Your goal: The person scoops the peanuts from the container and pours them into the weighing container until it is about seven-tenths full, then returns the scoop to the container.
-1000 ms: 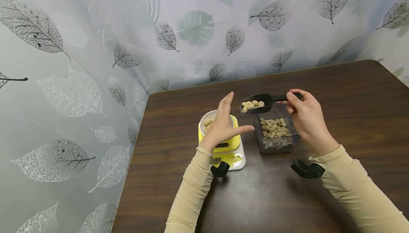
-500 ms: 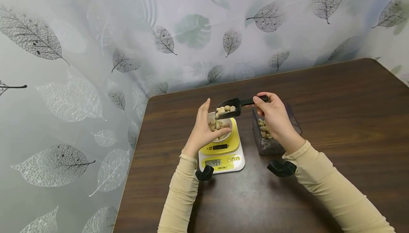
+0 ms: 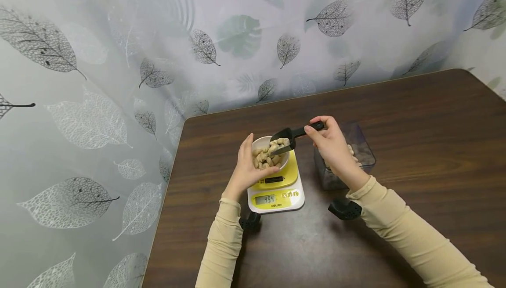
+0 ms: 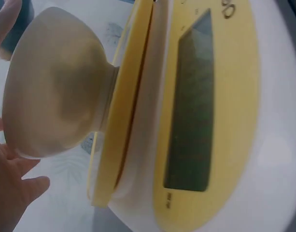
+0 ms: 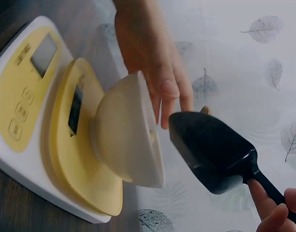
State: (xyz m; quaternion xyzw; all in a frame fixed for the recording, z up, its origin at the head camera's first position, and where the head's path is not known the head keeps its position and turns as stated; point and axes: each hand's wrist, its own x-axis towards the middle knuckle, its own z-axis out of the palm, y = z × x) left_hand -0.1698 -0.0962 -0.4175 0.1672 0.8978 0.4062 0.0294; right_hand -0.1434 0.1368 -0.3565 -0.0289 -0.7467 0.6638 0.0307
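My right hand (image 3: pixel 333 147) grips the handle of a black scoop (image 3: pixel 285 135) holding peanuts. The scoop tips down over a white bowl (image 3: pixel 261 143), its lip at the bowl's right side. Peanuts (image 3: pixel 265 160) fill much of the bowl, which stands on a yellow and white kitchen scale (image 3: pixel 276 202). At the bowl's left side is my left hand (image 3: pixel 246 171), thumb and fingers spread around the rim without a firm hold. The right wrist view shows the scoop (image 5: pixel 213 150) just above the bowl (image 5: pixel 126 130), with the left hand (image 5: pixel 155 63) behind.
A clear dark-tinted box (image 3: pixel 330 180) with more peanuts stands right of the scale, partly hidden by my right hand. Both stand on a brown wooden table (image 3: pixel 415 147). A leaf-patterned curtain (image 3: pixel 245 73) hangs behind the table and along its left.
My right hand has carried the loaded scoop left from near the box to the bowl, then lowered and tipped it. My left hand has moved left and down to the bowl's rim.
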